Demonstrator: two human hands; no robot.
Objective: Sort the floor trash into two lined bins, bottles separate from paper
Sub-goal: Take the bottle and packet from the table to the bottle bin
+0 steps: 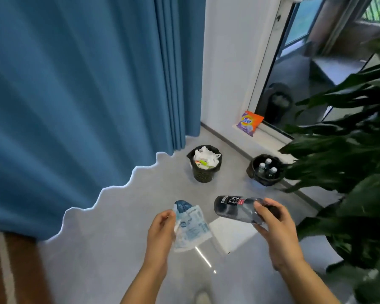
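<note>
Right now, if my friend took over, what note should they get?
Left hand holds a crumpled wrapper. Right hand grips a dark bottle.
Paper bin by the curtain is nearly full; bottle bin by the plant has three bottles.
Left: wrapper into paper bin, bottle into bottle bin, then the white sheet lying on the floor.

"Tide" reads on orange/purple detergent bag (249,123) by window; dark bottle (235,207) label has Chinese chars, too blurred to read.

Glossy clear plastic bottle (235,208), crinkled paper wrapper (192,227), matt cloth curtain (75,84).
</note>
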